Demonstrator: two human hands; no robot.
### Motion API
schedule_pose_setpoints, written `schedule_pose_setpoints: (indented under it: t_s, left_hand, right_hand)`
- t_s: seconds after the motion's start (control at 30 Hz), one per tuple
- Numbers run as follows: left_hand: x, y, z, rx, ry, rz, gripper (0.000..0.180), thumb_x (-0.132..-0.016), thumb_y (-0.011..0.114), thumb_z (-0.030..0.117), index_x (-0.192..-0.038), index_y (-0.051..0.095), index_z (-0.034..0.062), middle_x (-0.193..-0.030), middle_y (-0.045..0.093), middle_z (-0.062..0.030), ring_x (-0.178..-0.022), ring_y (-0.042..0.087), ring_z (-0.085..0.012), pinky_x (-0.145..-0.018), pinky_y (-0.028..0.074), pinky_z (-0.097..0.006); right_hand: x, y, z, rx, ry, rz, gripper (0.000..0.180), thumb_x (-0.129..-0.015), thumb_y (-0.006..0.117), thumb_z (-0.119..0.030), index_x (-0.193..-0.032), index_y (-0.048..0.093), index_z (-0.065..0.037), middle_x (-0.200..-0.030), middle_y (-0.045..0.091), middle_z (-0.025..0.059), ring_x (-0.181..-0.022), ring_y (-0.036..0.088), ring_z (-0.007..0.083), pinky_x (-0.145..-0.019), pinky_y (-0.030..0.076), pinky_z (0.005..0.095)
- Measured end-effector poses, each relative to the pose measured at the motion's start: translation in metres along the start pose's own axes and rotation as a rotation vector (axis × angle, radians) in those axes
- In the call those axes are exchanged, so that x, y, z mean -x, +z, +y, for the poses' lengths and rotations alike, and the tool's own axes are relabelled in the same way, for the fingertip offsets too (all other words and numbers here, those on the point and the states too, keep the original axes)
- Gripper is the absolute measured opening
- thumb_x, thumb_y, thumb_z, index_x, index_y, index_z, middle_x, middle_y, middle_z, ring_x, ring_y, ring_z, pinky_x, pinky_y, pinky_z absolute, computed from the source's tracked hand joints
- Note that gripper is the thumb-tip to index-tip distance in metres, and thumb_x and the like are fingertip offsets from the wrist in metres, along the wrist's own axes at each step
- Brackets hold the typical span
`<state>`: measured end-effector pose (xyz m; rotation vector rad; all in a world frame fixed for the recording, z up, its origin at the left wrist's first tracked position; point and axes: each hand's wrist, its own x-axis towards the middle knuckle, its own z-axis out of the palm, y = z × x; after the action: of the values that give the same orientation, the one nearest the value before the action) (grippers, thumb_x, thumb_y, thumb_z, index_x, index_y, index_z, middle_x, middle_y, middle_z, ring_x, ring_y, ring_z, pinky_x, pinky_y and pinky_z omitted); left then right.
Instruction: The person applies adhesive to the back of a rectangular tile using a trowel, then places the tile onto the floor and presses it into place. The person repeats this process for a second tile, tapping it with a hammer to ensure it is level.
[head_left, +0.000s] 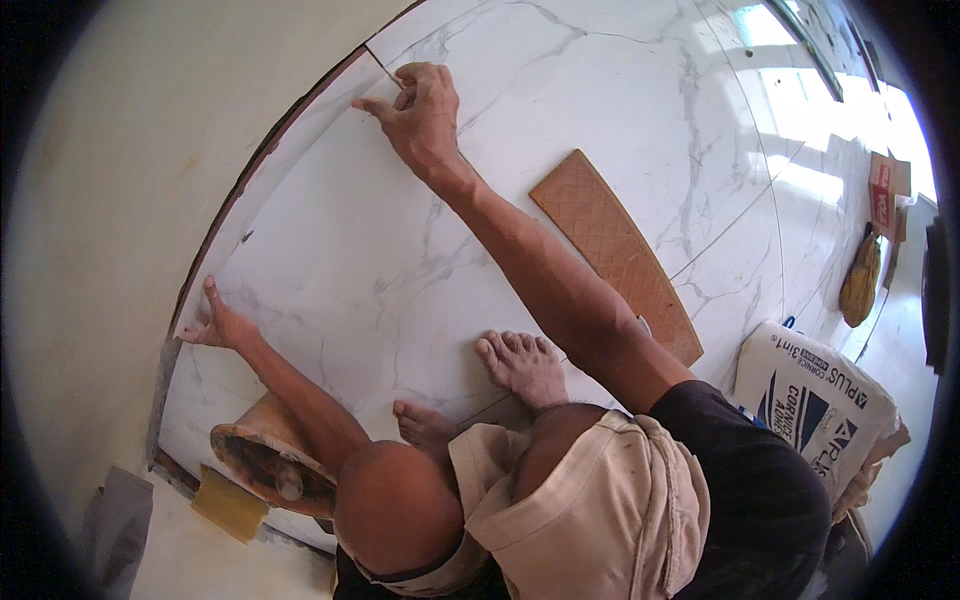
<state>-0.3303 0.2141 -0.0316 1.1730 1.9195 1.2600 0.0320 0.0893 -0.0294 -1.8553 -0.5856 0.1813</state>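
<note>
A white marbled tile strip (290,185) lies along the foot of the wall, on or against the white marbled floor tile (340,270). Near the strip's lower end, my left hand (215,325) has its thumb and fingers spread, the fingertips touching close to the wall. At the far end my right hand (428,115) rests with its thumb stretched toward the strip and the other fingers curled. Something thin and brownish shows at those curled fingertips, beside a dark joint line; its kind is unclear. Both my bare feet are on the tiles between my arms.
A brown tile piece with a grid-patterned face (625,260) lies right of my right forearm. Beside my left knee is a round, stained container (235,450), next to a yellowish flat piece (228,503). A white printed sack (815,400), a yellow bag (860,280) and a cardboard box (886,195) stand right.
</note>
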Motion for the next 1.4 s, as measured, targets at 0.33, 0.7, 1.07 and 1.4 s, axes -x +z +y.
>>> schedule_pose_setpoints:
  t_s: [0.33,0.7,1.07,1.4]
  left_hand:
    - [-0.03,-0.009,-0.025,0.03,0.05,0.02,0.129,-0.064,0.096,0.02,-0.155,0.006,0.0199,-0.152,0.026,-0.0211,-0.131,0.042,-0.0416,-0.095,0.057,-0.057]
    - [-0.034,-0.007,-0.032,0.117,0.034,0.005,0.124,-0.065,0.096,0.021,-0.152,0.008,0.0242,-0.147,0.031,-0.0234,-0.123,0.048,-0.0459,-0.084,0.059,-0.065]
    - [-0.006,0.006,-0.003,0.164,0.034,-0.069,0.135,-0.065,0.095,0.018,-0.158,-0.002,0.0139,-0.157,0.016,-0.0247,-0.144,0.029,-0.038,-0.11,0.045,-0.053]
    - [-0.003,0.001,0.002,0.142,-0.03,-0.025,0.138,-0.065,0.095,0.017,-0.158,-0.006,0.0103,-0.158,0.016,-0.0238,-0.144,0.03,-0.0369,-0.114,0.043,-0.053]
  right_hand:
    - [-0.002,0.013,0.001,-0.085,0.031,-0.023,0.053,-0.069,0.092,-0.018,-0.111,0.071,0.007,-0.091,0.061,0.0121,-0.073,0.058,0.0197,-0.066,0.052,0.0324]
    - [-0.005,0.021,0.007,0.019,-0.028,0.054,0.044,-0.07,0.09,-0.016,-0.105,0.074,0.005,-0.087,0.062,0.0094,-0.067,0.059,0.0176,-0.062,0.052,0.0329]
    - [-0.005,0.019,0.009,0.047,0.003,0.033,0.044,-0.072,0.089,-0.02,-0.104,0.073,0.005,-0.087,0.063,0.0092,-0.068,0.059,0.0194,-0.065,0.052,0.0336]
    - [-0.001,0.024,0.008,0.056,0.006,0.022,0.047,-0.071,0.09,-0.025,-0.103,0.074,0.004,-0.085,0.062,0.0075,-0.072,0.059,0.0188,-0.069,0.052,0.0328]
